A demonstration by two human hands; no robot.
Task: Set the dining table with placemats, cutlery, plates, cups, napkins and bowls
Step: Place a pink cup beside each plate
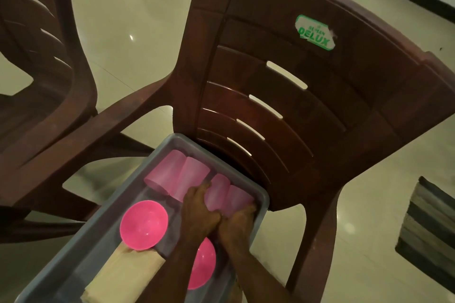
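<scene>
we record a grey tray (259, 194) set on the seat of a brown plastic chair (283, 86), which bears a green sticker (315, 33) on its backrest; in the tray, four pale pink cups (194, 174) lie on their sides in a row at the far end; two bright pink bowls, one bowl (144, 224) open side up near the middle, the second bowl (203, 265) partly hidden under our forearms; folded beige napkins (125, 275) lie at the near end, touching the first bowl's rim; our left hand (199, 209) has its grip curled on the third cup (216, 192) in the row, fingers over its side; our right hand (236, 226) has its grip curled on the fourth cup (240, 199), beside the tray's right wall; the two hands touch each other; a second brown chair (37, 56) stands at left, a striped mat (428, 231) lies on the pale tiled floor (128, 7) at right
</scene>
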